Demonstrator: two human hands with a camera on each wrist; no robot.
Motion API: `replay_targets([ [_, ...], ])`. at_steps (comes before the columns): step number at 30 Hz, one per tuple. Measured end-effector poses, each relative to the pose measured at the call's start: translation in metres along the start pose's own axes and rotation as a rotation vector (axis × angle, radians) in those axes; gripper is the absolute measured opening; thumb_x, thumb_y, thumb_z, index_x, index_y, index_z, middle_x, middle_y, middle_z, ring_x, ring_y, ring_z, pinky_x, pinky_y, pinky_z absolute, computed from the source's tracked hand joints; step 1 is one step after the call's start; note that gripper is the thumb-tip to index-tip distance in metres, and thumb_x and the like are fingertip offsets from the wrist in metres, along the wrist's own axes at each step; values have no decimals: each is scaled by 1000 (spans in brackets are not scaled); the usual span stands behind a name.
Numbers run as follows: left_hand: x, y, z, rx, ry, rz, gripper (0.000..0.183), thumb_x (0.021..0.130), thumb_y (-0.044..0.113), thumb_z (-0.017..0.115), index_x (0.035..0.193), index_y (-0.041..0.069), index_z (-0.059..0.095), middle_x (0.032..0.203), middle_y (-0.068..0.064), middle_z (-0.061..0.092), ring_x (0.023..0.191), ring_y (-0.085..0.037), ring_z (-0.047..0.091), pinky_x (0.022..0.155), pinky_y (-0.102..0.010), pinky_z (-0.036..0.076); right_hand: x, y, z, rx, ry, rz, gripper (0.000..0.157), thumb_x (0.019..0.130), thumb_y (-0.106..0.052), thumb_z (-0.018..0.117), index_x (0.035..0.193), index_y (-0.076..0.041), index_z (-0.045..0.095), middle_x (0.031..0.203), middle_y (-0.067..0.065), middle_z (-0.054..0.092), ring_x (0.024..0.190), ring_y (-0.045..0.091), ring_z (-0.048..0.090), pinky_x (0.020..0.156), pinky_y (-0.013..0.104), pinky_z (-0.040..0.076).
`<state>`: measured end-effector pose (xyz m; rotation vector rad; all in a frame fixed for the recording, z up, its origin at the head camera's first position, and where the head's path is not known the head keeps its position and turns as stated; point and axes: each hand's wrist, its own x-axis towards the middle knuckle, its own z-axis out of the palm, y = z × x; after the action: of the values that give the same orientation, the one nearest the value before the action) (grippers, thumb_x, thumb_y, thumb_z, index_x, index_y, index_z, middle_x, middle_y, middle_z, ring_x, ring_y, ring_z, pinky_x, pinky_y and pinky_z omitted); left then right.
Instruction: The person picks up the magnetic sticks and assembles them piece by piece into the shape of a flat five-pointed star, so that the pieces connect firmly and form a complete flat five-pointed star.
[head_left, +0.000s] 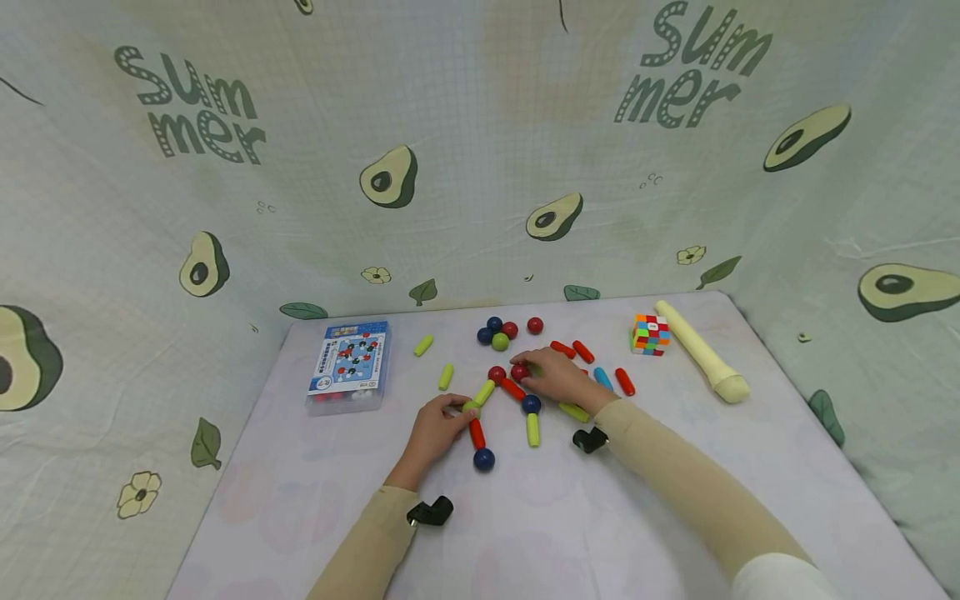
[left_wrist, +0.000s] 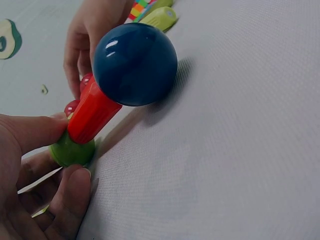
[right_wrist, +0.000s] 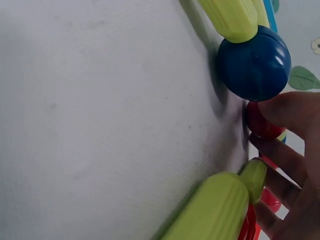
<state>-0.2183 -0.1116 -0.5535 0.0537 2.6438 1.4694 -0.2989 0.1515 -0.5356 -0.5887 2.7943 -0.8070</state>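
A chain of balls and sticks lies at the middle of the table. My left hand (head_left: pixel 437 429) pinches its green ball (left_wrist: pixel 72 150), from which a red stick (left_wrist: pixel 95 112) runs to a dark blue ball (left_wrist: pixel 135 64). A yellow-green stick (head_left: pixel 484 392) leads from the green ball to a red ball (head_left: pixel 497 374). Another red stick (head_left: pixel 513 388) joins that to a second blue ball (right_wrist: pixel 255 64), which bears a yellow-green stick (head_left: pixel 533 430). My right hand (head_left: pixel 553 373) holds a different red ball (right_wrist: pixel 261 121) between thumb and fingers; whether it is joined to anything I cannot tell.
Back left lies a boxed set (head_left: pixel 348 367), with loose yellow-green sticks (head_left: pixel 446 377) beside it. Several balls (head_left: pixel 500 341) sit at the back. Red sticks (head_left: pixel 625 382) and a blue stick (head_left: pixel 603 377) surround the right hand. A puzzle cube (head_left: pixel 650 334) and cream rod (head_left: pixel 701 352) stand farther right.
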Motion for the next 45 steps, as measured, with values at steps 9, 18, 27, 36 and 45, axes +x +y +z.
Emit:
replay_targets([
  [9, -4, 2, 1, -5, -6, -7, 31, 94, 32, 75, 117, 11, 72, 91, -2, 64, 64, -14, 60, 58, -29, 50, -7, 0, -1, -24, 27, -20, 43, 95, -25, 74, 136, -18, 64, 126, 2, 66, 115, 23, 57, 103, 44, 48],
  [18, -5, 5, 1, 4, -13, -5, 32, 94, 33, 74, 118, 12, 72, 88, -2, 63, 64, -15, 58, 59, -29, 49, -27, -5, -8, -26, 77, -8, 46, 94, -28, 76, 136, -16, 63, 130, 4, 65, 119, 24, 57, 104, 46, 47],
  [27, -3, 4, 1, 11, -10, 1, 31, 94, 34, 74, 117, 13, 73, 90, -1, 64, 64, -14, 59, 59, -29, 49, -63, -20, -10, 63, 128, -26, 43, 91, -23, 79, 132, -15, 66, 126, 4, 66, 115, 26, 60, 97, 46, 52],
  [36, -3, 4, 0, 0, -10, -21, 31, 94, 34, 75, 117, 14, 73, 89, -2, 63, 64, -15, 58, 59, -30, 48, -97, -22, 6, 35, 148, -104, 41, 86, -19, 83, 125, -17, 69, 117, -1, 67, 110, 21, 60, 94, 43, 53],
  [45, -2, 4, -1, -5, -10, -33, 30, 93, 35, 75, 116, 15, 73, 89, -2, 63, 64, -16, 58, 58, -28, 48, -118, -25, 18, 32, 126, -168, 39, 85, -23, 84, 121, -21, 69, 109, -10, 64, 102, 12, 58, 88, 36, 54],
])
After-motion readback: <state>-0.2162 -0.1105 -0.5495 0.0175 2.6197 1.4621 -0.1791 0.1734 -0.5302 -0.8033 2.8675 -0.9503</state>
